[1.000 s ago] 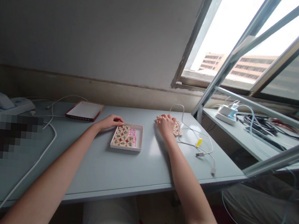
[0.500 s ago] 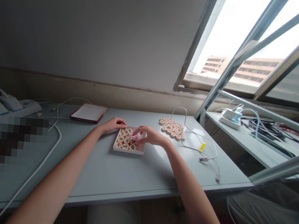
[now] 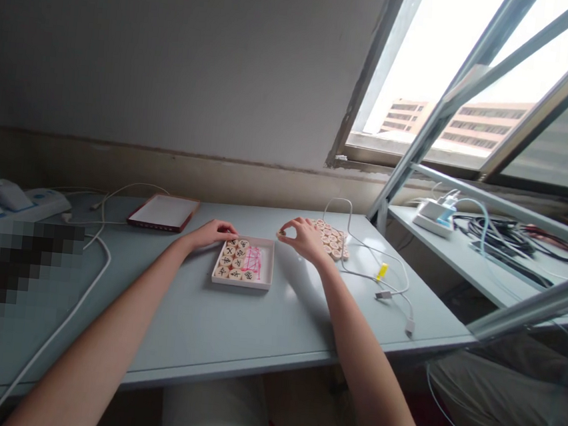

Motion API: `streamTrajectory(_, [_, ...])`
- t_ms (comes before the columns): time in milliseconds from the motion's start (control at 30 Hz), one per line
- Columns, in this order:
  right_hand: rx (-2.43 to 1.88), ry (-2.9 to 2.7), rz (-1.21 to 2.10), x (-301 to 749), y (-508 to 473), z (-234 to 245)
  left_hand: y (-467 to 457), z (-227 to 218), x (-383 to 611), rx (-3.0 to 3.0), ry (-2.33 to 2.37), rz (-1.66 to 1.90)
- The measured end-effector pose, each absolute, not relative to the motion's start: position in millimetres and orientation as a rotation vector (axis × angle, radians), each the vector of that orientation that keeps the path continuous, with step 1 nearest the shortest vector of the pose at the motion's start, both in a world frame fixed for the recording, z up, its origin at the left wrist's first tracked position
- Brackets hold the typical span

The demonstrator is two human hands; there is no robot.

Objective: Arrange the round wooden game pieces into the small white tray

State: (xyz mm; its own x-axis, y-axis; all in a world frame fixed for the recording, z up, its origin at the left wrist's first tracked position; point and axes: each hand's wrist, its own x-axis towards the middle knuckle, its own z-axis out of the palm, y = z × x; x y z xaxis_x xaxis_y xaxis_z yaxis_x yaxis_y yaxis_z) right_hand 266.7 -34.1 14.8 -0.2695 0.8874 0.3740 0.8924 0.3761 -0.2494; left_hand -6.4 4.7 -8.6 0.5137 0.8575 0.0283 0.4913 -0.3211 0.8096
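A shallow white box [image 3: 266,279] lies on the desk, with round wooden Chinese chess pieces [image 3: 237,263] in its left part and along its front. Pink marks show on its bare floor. My left hand [image 3: 213,231] grips the box's back left corner, its fingers curled at the rim. Just beyond the box's right edge, my right hand [image 3: 304,237] pinches one wooden chess piece [image 3: 280,233] between thumb and fingers, above the desk. Behind that hand, a cluster of more chess pieces [image 3: 332,242] lies on the desk, partly covered by it.
A red-edged box lid [image 3: 163,212] lies at the back left. White cables [image 3: 397,292] with a yellow tag [image 3: 382,271] cross the right side. A power strip [image 3: 46,205] stands at the left. A metal frame post [image 3: 400,184] rises at the desk's right edge.
My right hand has lifted a chess piece out of the white box and moved right, past its edge. My left hand stays at the box's corner. The view has shifted slightly.
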Motion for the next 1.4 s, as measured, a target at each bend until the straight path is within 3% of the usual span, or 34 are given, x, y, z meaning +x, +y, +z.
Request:
streamTrajectory(233, [-1.977, -2.013, -0.418, 294.4, -23.8, 3.3, 6.1, -10.1, -6.5, 1.979, 1.097, 0.605])
streamTrajectory(600, [-1.845, -2.049, -0.311, 285.6, -25.5, 6.5, 3.7, -7.3, -6.4, 1.980, 1.097, 0.597])
streamTrajectory(700, [-1.651, -2.071, -0.035, 274.7, -31.7, 17.1, 4.0, -7.7, -6.3, 1.977, 1.094, 0.603])
streamTrajectory(833, [-1.013, -2.531, 0.577, 245.4, -47.5, 27.5, 5.3, -8.8, -6.5, 2.000, 1.095, 0.613])
streamTrajectory(933, [-0.843, -2.723, 0.742, 227.8, -57.4, 24.8, 6.3, -9.5, -6.7, 2.013, 1.109, 0.618])
streamTrajectory(1167, [-1.013, -2.665, 0.579, 233.0, -57.5, 30.5, 3.5, -6.6, -6.0, 1.998, 1.101, 0.606])
streamTrajectory(1400, [-1.524, -2.349, 0.097, 285.7, -38.7, 29.6, 1.5, -5.5, -5.8, 1.976, 1.096, 0.601])
